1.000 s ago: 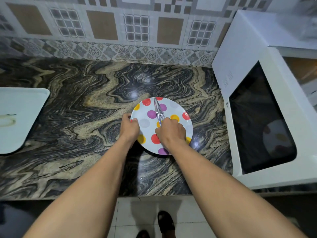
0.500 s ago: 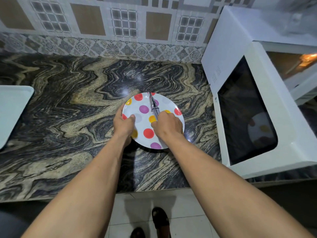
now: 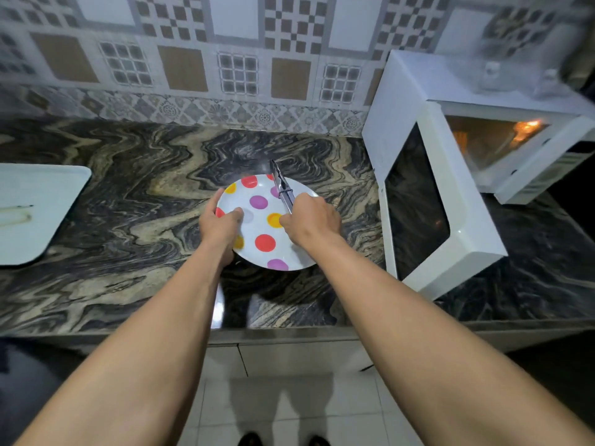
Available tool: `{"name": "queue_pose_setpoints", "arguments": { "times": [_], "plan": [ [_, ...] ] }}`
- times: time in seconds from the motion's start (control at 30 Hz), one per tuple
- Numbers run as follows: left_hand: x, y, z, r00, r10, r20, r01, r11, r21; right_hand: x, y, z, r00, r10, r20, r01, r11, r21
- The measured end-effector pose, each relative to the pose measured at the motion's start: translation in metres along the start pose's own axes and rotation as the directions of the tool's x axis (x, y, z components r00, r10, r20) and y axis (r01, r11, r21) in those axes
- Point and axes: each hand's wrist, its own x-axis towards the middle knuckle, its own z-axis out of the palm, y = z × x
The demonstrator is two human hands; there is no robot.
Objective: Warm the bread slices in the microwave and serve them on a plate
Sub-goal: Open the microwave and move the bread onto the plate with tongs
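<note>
Right, gripping the left rim of the round white plate with coloured dots [image 3: 254,227] in the left hand [image 3: 219,226], thumb curled on top; clutching slim metal tongs [image 3: 283,188] in the right hand [image 3: 314,220], fingers wrapped tight, tips over the plate's far edge, above the marbled tabletop [image 3: 128,220].

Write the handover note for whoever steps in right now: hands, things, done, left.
Left hand grips the rim of the round white polka-dot plate over the marbled counter.
Right hand holds the metal tongs above that plate.
White microwave, at right: door open, cavity lit, contents unclear.
Done: plate and tongs in hand.
Left: no bread visible; get slices warmed and onto the empty plate.
</note>
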Motion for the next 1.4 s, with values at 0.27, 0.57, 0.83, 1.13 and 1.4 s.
{"name": "queue_pose_setpoints", "arguments": {
  "times": [0.27,0.57,0.83,1.13,1.4],
  "plan": [
    [-0.070,0.016,-0.012,0.995,0.036,-0.093,-0.039,0.999,-0.034,-0.046,0.021,-0.030,0.993,-0.113,-0.045,0.112,0.993,-0.022],
    [-0.189,0.003,-0.026,0.961,0.001,-0.276,-0.040,0.990,-0.139,-0.128,0.060,-0.057,0.953,-0.304,-0.003,0.304,0.951,-0.051],
    [-0.268,-0.008,-0.039,0.937,0.000,-0.349,-0.060,0.986,-0.159,-0.190,0.082,-0.071,0.931,-0.365,0.026,0.366,0.928,-0.066],
    [-0.353,-0.024,-0.042,0.944,0.000,-0.330,-0.083,0.968,-0.236,-0.264,0.120,-0.090,0.916,-0.401,-0.017,0.397,0.912,-0.100],
    [-0.440,-0.044,-0.014,0.969,0.009,-0.249,-0.069,0.971,-0.231,-0.342,0.189,-0.110,0.948,-0.314,-0.059,0.310,0.948,-0.071]
  ]
}}
